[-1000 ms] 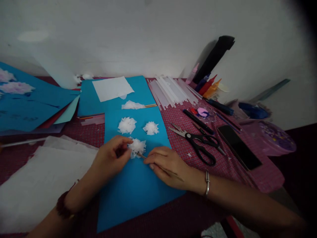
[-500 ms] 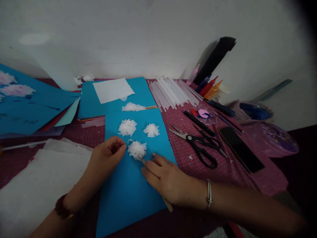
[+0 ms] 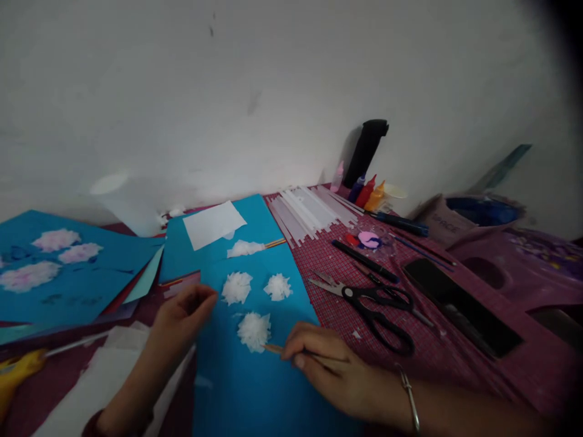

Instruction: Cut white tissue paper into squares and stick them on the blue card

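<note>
Three white tissue-paper pompoms lie on a blue sheet of card [image 3: 255, 394]: one at the upper left [image 3: 237, 287], a smaller one at the upper right [image 3: 278, 286], and one in front [image 3: 254, 331]. My right hand [image 3: 328, 367] grips a thin wooden stick [image 3: 274, 349], whose tip touches or nearly touches the front pompom's lower right edge. My left hand [image 3: 184, 318] hovers by the card's left edge, thumb and fingertips together, with nothing visible between them.
Black-handled scissors [image 3: 364, 303] and a dark phone [image 3: 462, 306] lie right. Behind are white strips [image 3: 314, 209], paint bottles [image 3: 367, 191] and a paint palette [image 3: 368, 240]. Left are a painted blue card [image 3: 59, 267], white paper [image 3: 104, 376] and a yellow-handled tool [image 3: 20, 373].
The view has tilted up and shifted. My right hand has turned and holds the stick differently, its tip still near the front pompom. My left hand is slightly farther from that pompom.
</note>
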`<state>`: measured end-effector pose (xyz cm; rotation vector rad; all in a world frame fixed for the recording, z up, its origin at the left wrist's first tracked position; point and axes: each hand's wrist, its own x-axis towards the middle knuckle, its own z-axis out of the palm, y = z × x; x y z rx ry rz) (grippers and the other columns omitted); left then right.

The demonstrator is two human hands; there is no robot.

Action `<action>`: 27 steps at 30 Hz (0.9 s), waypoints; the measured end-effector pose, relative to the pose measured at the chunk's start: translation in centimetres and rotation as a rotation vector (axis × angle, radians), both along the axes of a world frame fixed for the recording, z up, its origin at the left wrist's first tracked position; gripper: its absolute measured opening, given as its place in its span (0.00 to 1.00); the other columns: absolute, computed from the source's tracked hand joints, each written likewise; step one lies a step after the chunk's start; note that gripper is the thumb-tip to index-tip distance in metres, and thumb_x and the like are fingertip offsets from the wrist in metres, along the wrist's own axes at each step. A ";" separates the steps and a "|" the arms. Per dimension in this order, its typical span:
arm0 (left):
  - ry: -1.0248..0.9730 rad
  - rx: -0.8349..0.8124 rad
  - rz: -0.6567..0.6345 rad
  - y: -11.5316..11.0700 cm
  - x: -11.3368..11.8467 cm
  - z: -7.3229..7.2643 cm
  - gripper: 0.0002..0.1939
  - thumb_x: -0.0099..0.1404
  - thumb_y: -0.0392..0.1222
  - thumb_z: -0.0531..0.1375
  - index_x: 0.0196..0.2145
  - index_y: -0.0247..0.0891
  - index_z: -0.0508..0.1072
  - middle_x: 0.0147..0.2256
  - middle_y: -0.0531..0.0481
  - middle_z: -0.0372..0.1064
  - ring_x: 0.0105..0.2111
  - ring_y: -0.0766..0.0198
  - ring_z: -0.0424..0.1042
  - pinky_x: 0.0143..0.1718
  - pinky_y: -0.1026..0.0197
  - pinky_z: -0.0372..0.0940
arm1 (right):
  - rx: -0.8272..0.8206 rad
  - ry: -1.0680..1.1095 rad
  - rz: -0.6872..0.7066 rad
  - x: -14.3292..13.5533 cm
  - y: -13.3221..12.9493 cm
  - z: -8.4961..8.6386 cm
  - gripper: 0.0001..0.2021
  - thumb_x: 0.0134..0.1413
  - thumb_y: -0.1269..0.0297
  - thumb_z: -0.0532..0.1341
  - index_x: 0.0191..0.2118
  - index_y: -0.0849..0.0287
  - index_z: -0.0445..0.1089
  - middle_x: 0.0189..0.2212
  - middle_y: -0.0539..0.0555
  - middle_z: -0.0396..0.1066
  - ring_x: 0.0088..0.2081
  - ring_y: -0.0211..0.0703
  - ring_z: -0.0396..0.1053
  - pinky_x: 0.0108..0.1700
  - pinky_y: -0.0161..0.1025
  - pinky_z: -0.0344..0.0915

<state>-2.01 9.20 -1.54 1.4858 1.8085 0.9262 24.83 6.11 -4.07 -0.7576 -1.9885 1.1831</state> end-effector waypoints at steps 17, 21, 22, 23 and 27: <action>0.415 0.154 -0.570 15.0 1.8 -0.9 0.09 0.58 0.42 0.57 0.32 0.42 0.77 0.36 0.46 0.75 0.40 0.54 0.71 0.48 0.52 0.64 | -0.178 0.054 0.061 0.2 1.7 -1.5 0.11 0.57 0.68 0.52 0.35 0.58 0.73 0.28 0.50 0.68 0.31 0.35 0.66 0.35 0.31 0.65; 0.313 0.127 -0.466 14.9 1.8 -0.9 0.10 0.58 0.46 0.57 0.29 0.41 0.76 0.33 0.47 0.76 0.37 0.56 0.73 0.43 0.55 0.67 | -0.205 0.042 0.051 0.1 1.6 -1.9 0.10 0.55 0.69 0.53 0.35 0.57 0.73 0.30 0.50 0.68 0.32 0.36 0.67 0.36 0.32 0.65; 0.281 0.129 -0.439 14.8 1.8 -0.8 0.10 0.58 0.47 0.58 0.28 0.40 0.75 0.34 0.47 0.76 0.38 0.56 0.73 0.43 0.55 0.67 | -0.212 0.043 0.045 0.0 1.5 -1.9 0.10 0.55 0.69 0.53 0.34 0.57 0.72 0.30 0.50 0.68 0.32 0.36 0.67 0.37 0.33 0.65; 0.249 0.134 -0.413 14.7 1.8 -0.7 0.10 0.57 0.48 0.58 0.27 0.40 0.75 0.35 0.47 0.76 0.39 0.56 0.73 0.44 0.55 0.67 | -0.216 0.044 0.040 0.0 1.4 -1.9 0.10 0.55 0.69 0.53 0.34 0.58 0.72 0.30 0.51 0.68 0.32 0.36 0.67 0.37 0.33 0.65; 0.132 0.127 -0.316 13.3 1.8 0.5 0.12 0.57 0.50 0.59 0.28 0.37 0.73 0.37 0.45 0.76 0.38 0.58 0.74 0.41 0.58 0.68 | -0.218 0.043 0.045 0.0 1.2 -1.2 0.10 0.58 0.68 0.52 0.34 0.59 0.71 0.31 0.51 0.68 0.33 0.36 0.67 0.38 0.34 0.66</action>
